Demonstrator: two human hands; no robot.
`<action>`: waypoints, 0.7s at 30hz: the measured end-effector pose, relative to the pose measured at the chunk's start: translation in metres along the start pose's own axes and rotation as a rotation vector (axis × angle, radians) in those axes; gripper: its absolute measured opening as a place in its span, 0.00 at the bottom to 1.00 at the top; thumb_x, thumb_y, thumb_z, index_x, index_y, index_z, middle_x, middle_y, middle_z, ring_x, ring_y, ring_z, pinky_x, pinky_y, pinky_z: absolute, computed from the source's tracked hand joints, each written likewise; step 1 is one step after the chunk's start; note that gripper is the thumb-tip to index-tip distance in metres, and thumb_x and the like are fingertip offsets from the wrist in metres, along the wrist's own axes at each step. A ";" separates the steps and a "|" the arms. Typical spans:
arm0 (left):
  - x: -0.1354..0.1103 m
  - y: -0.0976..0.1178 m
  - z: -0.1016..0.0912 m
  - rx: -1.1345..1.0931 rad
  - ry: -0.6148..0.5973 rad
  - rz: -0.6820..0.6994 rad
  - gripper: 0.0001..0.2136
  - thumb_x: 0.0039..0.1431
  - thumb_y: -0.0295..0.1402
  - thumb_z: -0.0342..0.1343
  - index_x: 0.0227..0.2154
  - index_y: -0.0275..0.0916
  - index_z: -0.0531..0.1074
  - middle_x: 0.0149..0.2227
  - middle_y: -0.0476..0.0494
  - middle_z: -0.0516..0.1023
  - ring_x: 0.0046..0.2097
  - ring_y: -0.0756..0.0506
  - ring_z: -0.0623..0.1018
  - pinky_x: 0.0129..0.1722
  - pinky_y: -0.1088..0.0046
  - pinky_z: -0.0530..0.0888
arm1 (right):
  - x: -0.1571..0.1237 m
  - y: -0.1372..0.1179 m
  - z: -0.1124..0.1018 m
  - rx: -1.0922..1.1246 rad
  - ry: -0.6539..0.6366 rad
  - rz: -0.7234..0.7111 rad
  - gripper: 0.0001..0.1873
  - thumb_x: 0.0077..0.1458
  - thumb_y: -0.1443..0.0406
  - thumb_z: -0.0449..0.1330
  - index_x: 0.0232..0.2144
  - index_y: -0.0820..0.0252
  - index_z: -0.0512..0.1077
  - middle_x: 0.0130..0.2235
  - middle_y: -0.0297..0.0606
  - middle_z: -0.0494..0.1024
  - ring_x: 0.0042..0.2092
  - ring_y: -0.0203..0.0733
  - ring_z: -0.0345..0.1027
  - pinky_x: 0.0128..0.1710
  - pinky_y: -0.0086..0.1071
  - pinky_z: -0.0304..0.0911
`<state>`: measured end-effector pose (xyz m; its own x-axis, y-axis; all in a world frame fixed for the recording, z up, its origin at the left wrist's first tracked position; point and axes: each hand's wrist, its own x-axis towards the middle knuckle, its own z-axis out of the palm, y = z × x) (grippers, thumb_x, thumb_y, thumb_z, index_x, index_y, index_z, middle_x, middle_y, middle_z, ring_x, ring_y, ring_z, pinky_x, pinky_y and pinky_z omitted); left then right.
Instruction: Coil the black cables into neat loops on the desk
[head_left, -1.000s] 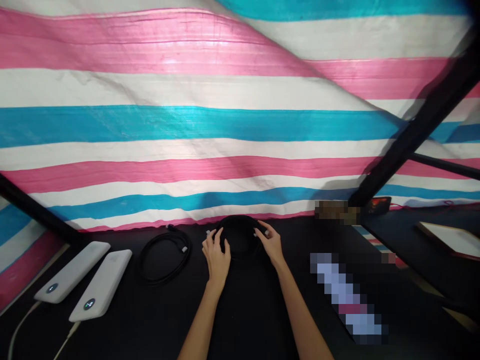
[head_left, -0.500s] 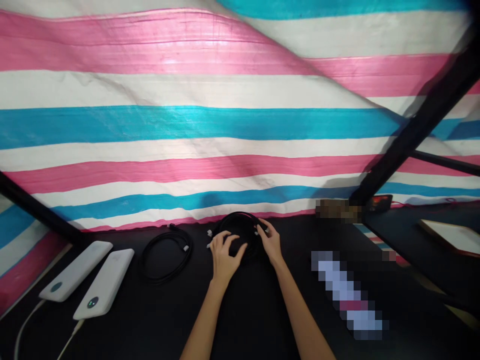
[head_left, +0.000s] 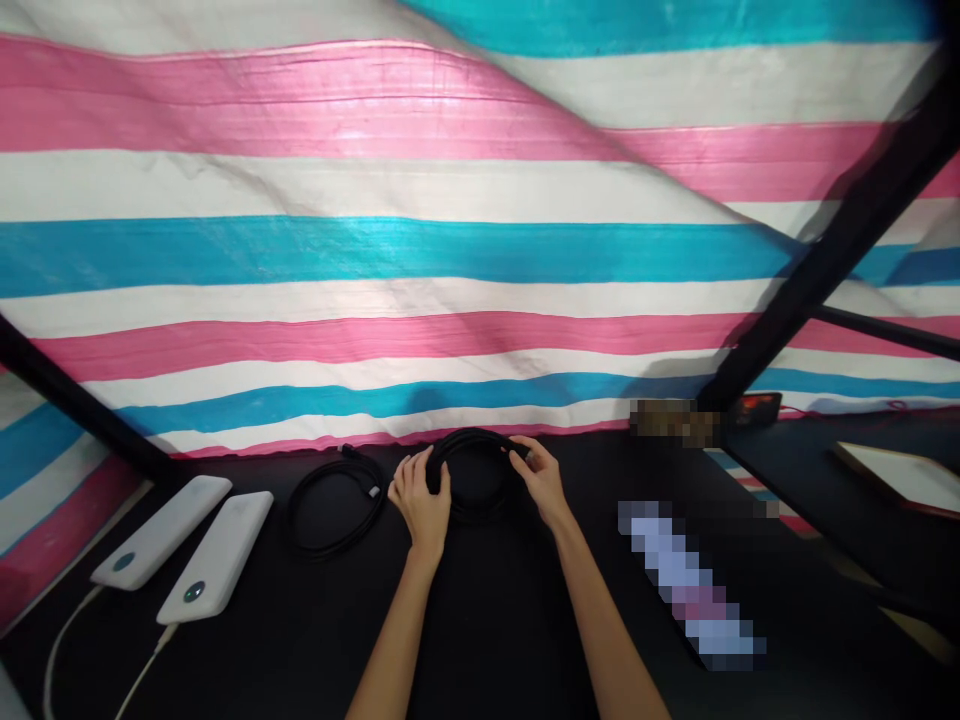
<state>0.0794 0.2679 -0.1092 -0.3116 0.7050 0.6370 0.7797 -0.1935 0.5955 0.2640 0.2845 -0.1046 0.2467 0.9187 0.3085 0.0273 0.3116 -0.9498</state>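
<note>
Table: black top (head_left: pixel 487 620); both bare forearms reach out over it from the near edge.
Power banks: two white power banks (head_left: pixel 217 555) lie side by side at near left, each with a white lead plugged in.
Progress: the black cable coil (head_left: pixel 474 438) looks already gathered into one round bundle. No tie shows, so securing it seems to be what is left.
Left hand: left hand (head_left: pixel 424 497) is palm down, fingers curled shut over the coil's left side.
Right hand: right hand (head_left: pixel 541 480) has its wrist low, fingertips pinched on the coil's right rim.
Second coil: second coil (head_left: pixel 330 547) lies flat just left, untouched.
Tarp: striped tarp (head_left: pixel 375 250) hangs behind the table's far edge.
</note>
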 end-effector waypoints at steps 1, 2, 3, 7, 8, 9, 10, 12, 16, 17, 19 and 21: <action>0.001 -0.003 -0.001 -0.010 -0.004 0.007 0.13 0.58 0.35 0.51 0.45 0.40 0.72 0.43 0.40 0.76 0.49 0.40 0.71 0.51 0.58 0.61 | -0.001 -0.003 0.000 0.018 -0.028 0.007 0.17 0.45 0.57 0.65 0.38 0.56 0.75 0.36 0.38 0.79 0.38 0.45 0.71 0.40 0.38 0.66; 0.002 -0.005 -0.001 -0.025 -0.006 0.010 0.12 0.58 0.35 0.51 0.43 0.40 0.73 0.41 0.40 0.77 0.47 0.41 0.73 0.50 0.59 0.62 | -0.002 -0.006 0.000 0.040 -0.049 0.017 0.17 0.44 0.57 0.65 0.37 0.56 0.75 0.37 0.38 0.79 0.38 0.45 0.71 0.40 0.38 0.66; 0.003 -0.007 -0.002 -0.044 -0.005 0.005 0.12 0.57 0.34 0.52 0.43 0.39 0.73 0.39 0.41 0.77 0.44 0.41 0.74 0.49 0.61 0.63 | -0.003 -0.008 0.000 0.058 -0.069 0.029 0.17 0.43 0.57 0.66 0.37 0.56 0.75 0.37 0.38 0.79 0.39 0.45 0.71 0.41 0.37 0.66; 0.002 -0.011 -0.007 -0.079 -0.074 -0.087 0.16 0.57 0.32 0.51 0.49 0.41 0.71 0.33 0.42 0.78 0.35 0.43 0.76 0.39 0.66 0.68 | -0.008 -0.018 0.003 0.067 -0.144 0.036 0.16 0.44 0.57 0.65 0.36 0.56 0.75 0.37 0.38 0.79 0.41 0.46 0.72 0.41 0.37 0.65; 0.002 -0.011 -0.008 -0.083 -0.114 -0.119 0.17 0.57 0.31 0.50 0.50 0.43 0.70 0.32 0.43 0.78 0.33 0.43 0.76 0.37 0.68 0.69 | -0.009 -0.021 0.004 0.055 -0.159 0.022 0.16 0.45 0.57 0.65 0.37 0.56 0.75 0.37 0.38 0.79 0.41 0.46 0.72 0.41 0.36 0.65; 0.002 -0.010 -0.009 -0.094 -0.153 -0.145 0.18 0.58 0.31 0.49 0.51 0.44 0.69 0.31 0.44 0.78 0.31 0.44 0.76 0.34 0.69 0.69 | -0.011 -0.023 0.005 0.032 -0.163 0.002 0.16 0.46 0.57 0.64 0.38 0.56 0.75 0.38 0.39 0.79 0.41 0.46 0.72 0.40 0.36 0.65; 0.002 -0.009 -0.009 -0.117 -0.187 -0.165 0.18 0.58 0.31 0.48 0.52 0.45 0.68 0.30 0.45 0.78 0.29 0.45 0.76 0.33 0.69 0.69 | -0.012 -0.026 0.007 -0.008 -0.159 -0.024 0.16 0.47 0.57 0.63 0.39 0.56 0.74 0.39 0.39 0.79 0.41 0.45 0.72 0.39 0.35 0.65; 0.002 -0.008 -0.010 -0.199 -0.223 -0.184 0.20 0.59 0.30 0.47 0.54 0.45 0.66 0.30 0.46 0.78 0.28 0.46 0.76 0.32 0.70 0.69 | -0.015 -0.031 0.008 -0.138 -0.140 -0.080 0.17 0.48 0.56 0.61 0.41 0.55 0.74 0.40 0.38 0.78 0.39 0.44 0.72 0.37 0.33 0.64; 0.004 -0.006 -0.010 -0.370 -0.247 -0.211 0.19 0.58 0.29 0.47 0.52 0.45 0.65 0.33 0.47 0.78 0.28 0.48 0.76 0.30 0.72 0.71 | -0.020 -0.036 0.005 -0.429 -0.096 -0.123 0.13 0.47 0.53 0.61 0.34 0.51 0.76 0.33 0.33 0.79 0.32 0.41 0.71 0.32 0.31 0.62; 0.005 -0.005 -0.010 -0.396 -0.253 -0.228 0.18 0.58 0.30 0.48 0.51 0.45 0.66 0.33 0.47 0.78 0.28 0.48 0.76 0.29 0.73 0.71 | -0.020 -0.036 0.005 -0.470 -0.102 -0.106 0.12 0.48 0.52 0.60 0.31 0.51 0.76 0.28 0.32 0.79 0.29 0.41 0.70 0.30 0.30 0.61; 0.007 -0.005 -0.011 -0.442 -0.269 -0.269 0.16 0.58 0.33 0.49 0.49 0.44 0.68 0.33 0.47 0.77 0.25 0.49 0.75 0.25 0.75 0.71 | -0.021 -0.034 0.004 -0.487 -0.143 -0.061 0.14 0.49 0.51 0.59 0.23 0.53 0.73 0.20 0.31 0.75 0.24 0.39 0.68 0.27 0.30 0.59; 0.010 -0.007 -0.011 -0.480 -0.301 -0.298 0.15 0.57 0.36 0.50 0.47 0.43 0.68 0.31 0.48 0.76 0.21 0.52 0.72 0.21 0.76 0.69 | -0.020 -0.030 0.004 -0.422 -0.176 -0.028 0.18 0.50 0.49 0.58 0.20 0.55 0.70 0.15 0.30 0.71 0.20 0.38 0.65 0.25 0.29 0.58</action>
<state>0.0647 0.2689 -0.1013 -0.2570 0.9230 0.2863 0.3316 -0.1941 0.9232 0.2542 0.2575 -0.0819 0.0727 0.9499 0.3040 0.4330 0.2445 -0.8676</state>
